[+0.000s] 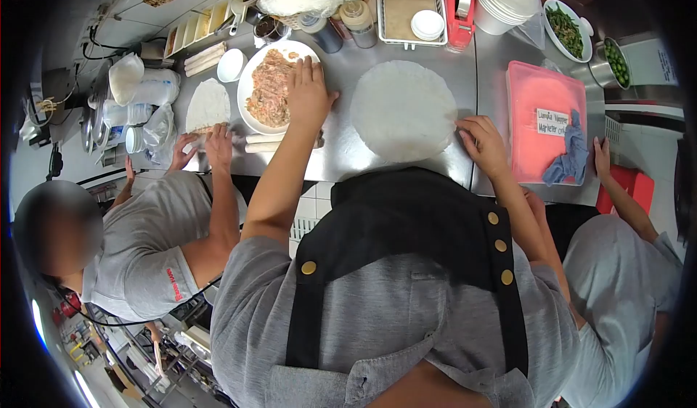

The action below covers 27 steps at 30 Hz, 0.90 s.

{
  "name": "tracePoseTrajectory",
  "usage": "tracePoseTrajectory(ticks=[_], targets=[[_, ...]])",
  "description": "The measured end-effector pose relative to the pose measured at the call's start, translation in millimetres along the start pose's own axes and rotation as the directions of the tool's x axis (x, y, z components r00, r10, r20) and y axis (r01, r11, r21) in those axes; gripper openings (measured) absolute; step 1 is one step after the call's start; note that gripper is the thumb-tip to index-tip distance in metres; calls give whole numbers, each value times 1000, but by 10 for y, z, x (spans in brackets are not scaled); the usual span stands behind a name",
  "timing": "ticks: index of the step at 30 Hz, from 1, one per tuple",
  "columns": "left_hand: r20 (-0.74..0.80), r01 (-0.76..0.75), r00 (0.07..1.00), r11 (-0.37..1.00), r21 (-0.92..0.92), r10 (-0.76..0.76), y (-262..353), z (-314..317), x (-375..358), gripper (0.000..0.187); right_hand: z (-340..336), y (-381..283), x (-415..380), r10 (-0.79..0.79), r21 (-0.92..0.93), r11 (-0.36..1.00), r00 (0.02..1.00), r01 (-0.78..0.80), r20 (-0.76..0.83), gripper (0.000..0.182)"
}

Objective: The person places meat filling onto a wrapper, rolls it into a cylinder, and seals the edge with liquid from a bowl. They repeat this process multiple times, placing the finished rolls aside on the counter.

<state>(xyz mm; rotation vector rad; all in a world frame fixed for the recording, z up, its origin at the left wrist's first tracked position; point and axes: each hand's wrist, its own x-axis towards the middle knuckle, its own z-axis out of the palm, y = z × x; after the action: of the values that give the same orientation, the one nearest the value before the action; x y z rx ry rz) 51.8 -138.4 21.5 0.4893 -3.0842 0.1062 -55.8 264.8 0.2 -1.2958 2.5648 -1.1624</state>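
Observation:
My left hand [308, 94] lies over the right side of a white oval plate [245, 92] of raw minced filling [270, 88]. Its fingers stretch onto the filling, with the thumb apart at the rim. A round pale wrapper sheet [403, 110] is spread flat on the steel counter in front of me. Beside its right edge rests my right hand [482, 143], fingers loosely bent and apart, fingertips at or close to the edge. Rolled wrappers [279, 144] lie just below the plate, partly behind my left forearm.
On the left a co-worker's hands [210, 145] work on another wrapper [209, 107] with filling. A pink-looking lidded box [534, 92] with a blue cloth [568, 154] stands right. Behind are sauce bottles [357, 23], a white basket [412, 5] and a red tape dispenser [459, 16].

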Motion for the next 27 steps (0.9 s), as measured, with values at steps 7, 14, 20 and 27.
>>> tracePoseTrajectory(ticks=[7,14,20,27], targets=[[70,227,974,943,-243,-216,-598,-28,-156,109,1,38,-25,32,9,999,999,-33,18,24],[-113,-6,994,998,-56,0,-537,147,-214,55,48,-77,91,84,56,995,995,-87,57,24],[218,137,970,984,-112,-111,-402,-156,-58,55,1,-77,-13,92,43,995,996,-92,12,21],[285,-29,949,936,-352,137,-756,-196,239,104,-39,-44,-220,167,35,985,986,-166,-2,19]])
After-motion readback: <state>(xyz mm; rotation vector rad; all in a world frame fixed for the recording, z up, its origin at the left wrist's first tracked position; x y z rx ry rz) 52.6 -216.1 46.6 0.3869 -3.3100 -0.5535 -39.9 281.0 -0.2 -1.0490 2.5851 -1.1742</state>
